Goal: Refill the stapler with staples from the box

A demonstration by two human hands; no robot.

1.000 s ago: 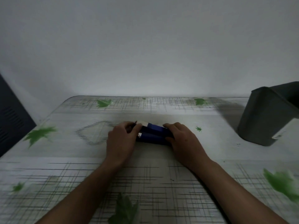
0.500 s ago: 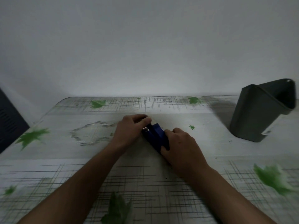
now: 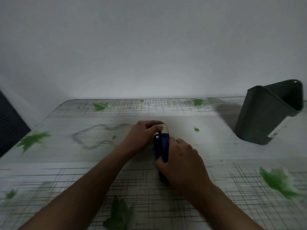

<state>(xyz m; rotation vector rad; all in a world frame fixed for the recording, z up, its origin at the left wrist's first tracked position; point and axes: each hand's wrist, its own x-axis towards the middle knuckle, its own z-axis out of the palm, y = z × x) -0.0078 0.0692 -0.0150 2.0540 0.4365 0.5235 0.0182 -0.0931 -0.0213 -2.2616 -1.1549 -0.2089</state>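
A wide surface (image 3: 216,155) with a printed pattern of green leaves and dark hatched lines fills the lower view, a plain wall behind it. At the far right stands a dark bin (image 3: 264,117), well apart from the work and apparently no part of it. Near the middle lies the stapler (image 3: 162,146), dark blue with a pale tip, its length running away from the person. The right hand (image 3: 181,163) closes around its near half, thumb on the left side and fingers over the top, probably to pin the body down while the other end is worked. The left hand (image 3: 142,135) pinches the far end, fingers curled over the pale tip, most likely to lift or pull the top open so the staple channel can be reached. No staple box shows in this view. The refill seems barely begun: the stapler looks closed.
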